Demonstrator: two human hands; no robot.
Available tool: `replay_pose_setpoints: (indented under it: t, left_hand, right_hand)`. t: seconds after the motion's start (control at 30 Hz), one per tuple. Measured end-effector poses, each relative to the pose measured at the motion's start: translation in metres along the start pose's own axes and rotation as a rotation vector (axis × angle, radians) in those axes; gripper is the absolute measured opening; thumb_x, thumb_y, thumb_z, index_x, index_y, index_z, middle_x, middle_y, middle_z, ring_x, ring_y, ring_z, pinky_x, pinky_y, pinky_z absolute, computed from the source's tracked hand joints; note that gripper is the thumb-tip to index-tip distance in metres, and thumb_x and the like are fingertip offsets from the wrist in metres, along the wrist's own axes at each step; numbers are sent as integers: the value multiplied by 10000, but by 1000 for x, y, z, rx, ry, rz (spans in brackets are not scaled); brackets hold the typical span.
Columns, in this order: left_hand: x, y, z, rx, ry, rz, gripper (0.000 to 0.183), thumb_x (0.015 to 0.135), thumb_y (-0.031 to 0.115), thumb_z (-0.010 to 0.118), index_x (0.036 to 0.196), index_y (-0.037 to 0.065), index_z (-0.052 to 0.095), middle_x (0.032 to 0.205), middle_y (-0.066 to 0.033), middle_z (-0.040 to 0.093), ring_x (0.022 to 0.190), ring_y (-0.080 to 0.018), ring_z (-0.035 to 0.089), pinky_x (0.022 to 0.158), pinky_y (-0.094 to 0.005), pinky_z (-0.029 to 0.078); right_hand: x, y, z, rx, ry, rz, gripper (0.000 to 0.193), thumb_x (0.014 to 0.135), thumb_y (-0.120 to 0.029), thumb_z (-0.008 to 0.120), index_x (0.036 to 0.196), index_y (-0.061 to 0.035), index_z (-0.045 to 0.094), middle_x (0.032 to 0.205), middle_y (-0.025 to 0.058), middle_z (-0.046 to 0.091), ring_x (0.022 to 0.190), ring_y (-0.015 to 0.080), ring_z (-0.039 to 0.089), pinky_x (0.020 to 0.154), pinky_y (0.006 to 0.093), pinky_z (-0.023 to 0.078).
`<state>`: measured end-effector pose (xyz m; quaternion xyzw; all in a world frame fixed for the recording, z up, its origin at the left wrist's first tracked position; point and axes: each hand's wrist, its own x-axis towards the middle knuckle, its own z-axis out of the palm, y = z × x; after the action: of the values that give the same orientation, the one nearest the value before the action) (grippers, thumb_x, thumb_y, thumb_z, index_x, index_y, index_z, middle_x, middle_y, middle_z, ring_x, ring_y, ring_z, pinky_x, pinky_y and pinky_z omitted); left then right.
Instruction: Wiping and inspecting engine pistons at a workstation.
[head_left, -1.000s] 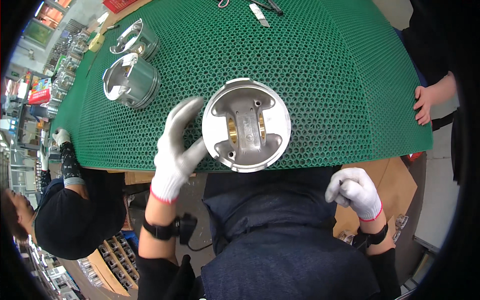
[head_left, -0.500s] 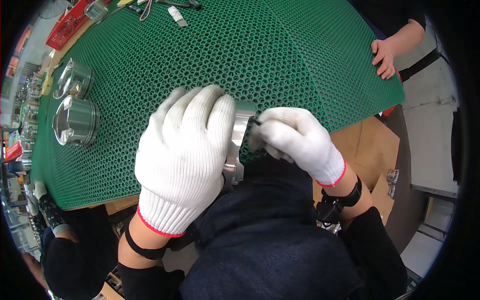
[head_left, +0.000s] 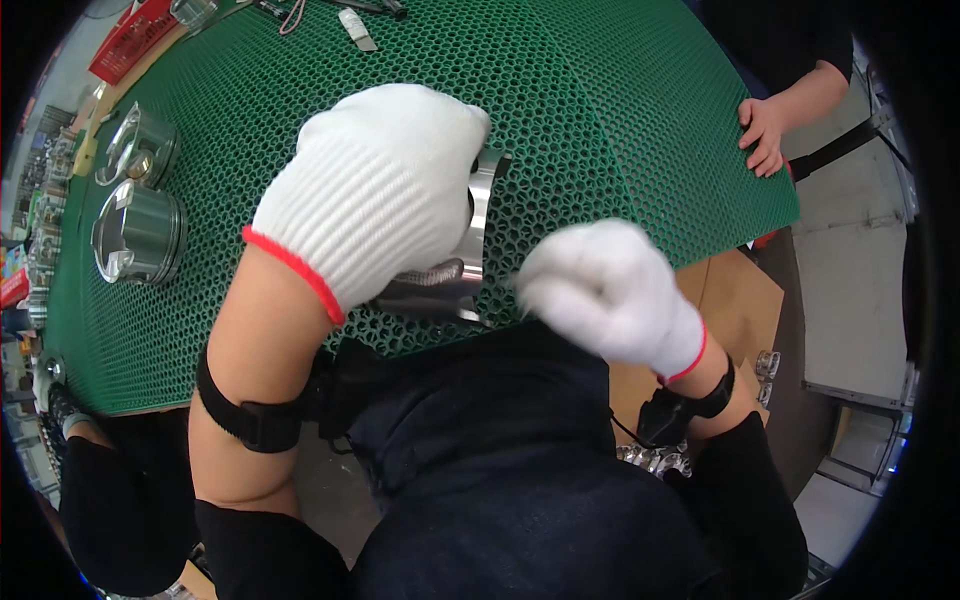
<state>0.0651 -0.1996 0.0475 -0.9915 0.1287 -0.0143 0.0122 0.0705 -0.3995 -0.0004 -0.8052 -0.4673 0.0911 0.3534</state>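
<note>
My left hand, in a white knitted glove with red trim, grips a silver metal piston over the green mat. The glove covers much of the piston; its shiny curved side and hollow underside show past the fingers. To the right of the piston, and apart from it, is my right hand, gloved alike. Its fingers are curled in and blurred by motion, so anything inside them is hidden. Two more pistons, a nearer one and a farther one, stand at the left of the mat.
A red bin is at the far left. Toward the back lies a small white tube. Another person's hand rests on the mat's right edge. Cardboard lies below that edge, and a second person is at lower left.
My left hand has turned over, wrist raised, tilting the piston so its hollow underside shows. My right hand has drawn slightly away from it; the small dark thing in its fingers no longer shows.
</note>
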Motion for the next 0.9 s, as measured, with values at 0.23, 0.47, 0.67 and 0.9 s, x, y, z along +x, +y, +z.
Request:
replay_pose_setpoints:
  t: [0.23,0.47,0.67,0.9]
  left_hand:
    - [1,-8,10,-75,205,99,143,770,181,630,786,48,683,713,-135,643,681,-308,671,620,-391,561]
    - [-27,-23,7,-211,145,-51,353,755,135,659,1104,85,650,1009,-154,671,959,-336,652,822,-403,539]
    - [-131,-91,69,-517,572,-205,601,790,49,645,1362,19,465,1125,-185,651,1013,-295,659,872,-361,536]
    - [-203,-45,13,-561,73,-223,618,680,125,773,1261,33,582,974,-123,676,913,-312,648,836,-382,501]
  right_hand:
    - [20,-9,-5,147,81,169,238,875,-259,591,834,-36,664,692,145,620,638,267,642,589,341,506]
    - [2,12,-13,49,33,91,221,881,-261,598,860,-59,686,755,117,657,695,237,659,632,327,519]
    - [52,45,-10,-124,224,186,375,888,-176,570,1263,-159,566,1105,142,639,947,248,655,851,339,522]
    - [37,69,-21,-460,317,207,539,834,-143,609,1353,-238,502,1301,156,540,1102,334,602,922,385,500]
